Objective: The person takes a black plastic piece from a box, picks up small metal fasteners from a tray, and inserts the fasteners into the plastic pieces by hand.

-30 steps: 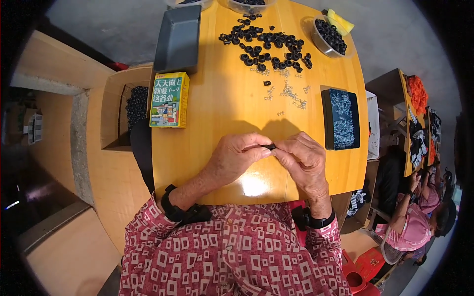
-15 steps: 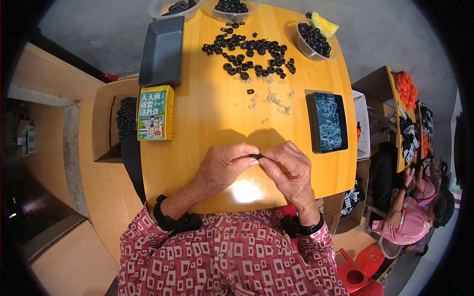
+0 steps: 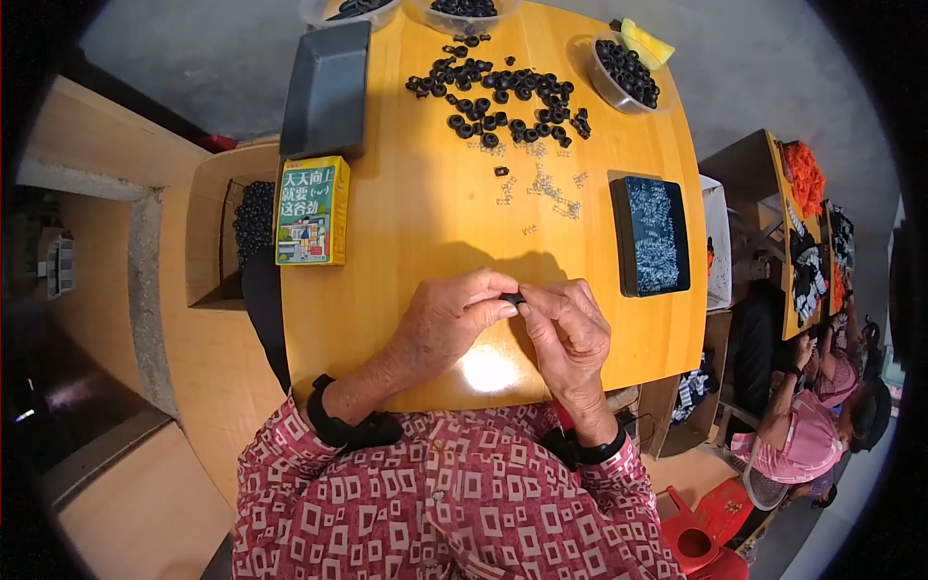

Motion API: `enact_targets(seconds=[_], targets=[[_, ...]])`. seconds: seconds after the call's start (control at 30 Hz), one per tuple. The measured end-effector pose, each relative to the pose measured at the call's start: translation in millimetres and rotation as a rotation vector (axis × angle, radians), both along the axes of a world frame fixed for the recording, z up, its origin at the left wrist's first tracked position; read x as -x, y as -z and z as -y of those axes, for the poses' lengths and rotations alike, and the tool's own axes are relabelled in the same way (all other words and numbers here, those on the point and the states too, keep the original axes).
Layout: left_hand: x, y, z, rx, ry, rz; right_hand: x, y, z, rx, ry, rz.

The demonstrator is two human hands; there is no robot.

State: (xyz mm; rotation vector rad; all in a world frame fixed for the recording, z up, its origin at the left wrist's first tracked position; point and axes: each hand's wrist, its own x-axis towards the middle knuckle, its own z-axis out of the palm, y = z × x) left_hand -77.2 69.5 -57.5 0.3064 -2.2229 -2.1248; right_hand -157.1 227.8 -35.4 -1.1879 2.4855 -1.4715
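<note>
Between the fingertips of both hands is a small black plastic part, mostly covered by the fingers. My left hand pinches it from the left with thumb and forefinger. On the other side my right hand pinches its end, fingers curled. Farther up the table lie many loose black round parts in a spread heap. Small metal springs are scattered just below that heap, near one lone black part. A dark box tray full of small metal springs lies to the right.
A yellow-green carton and a dark grey tray stand on the table's left side. A clear bowl of black parts sits at the far right. Other clear tubs line the far edge. Co-workers sit off to the right.
My hands stay pinched on the black part, with slight finger shifts and a small move to the right. The whole view has shifted a little, so the table items appear slightly higher and rightward.
</note>
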Motion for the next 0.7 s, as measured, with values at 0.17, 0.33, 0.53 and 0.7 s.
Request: enact_targets(seconds=[0.17, 0.33, 0.53, 0.7], targets=[[2.1, 6.5, 0.9, -0.06, -0.033, -0.011, -13.7, 5.0, 2.2, 0.02, 0.042, 0.052], [2.2, 8.8, 2.2, -0.201, -0.034, 0.036, -13.3, 2.6, 6.5, 0.005, 0.026, -0.004], [5.9, 4.9, 4.1, -0.441, -0.065, 0.055, -1.7, -2.3, 9.5, -0.1, -0.003, -0.227], [5.8, 10.2, 0.2, -0.418, -0.067, 0.016, 8.4, 0.1, 12.0, -0.22, -0.041, -0.433]])
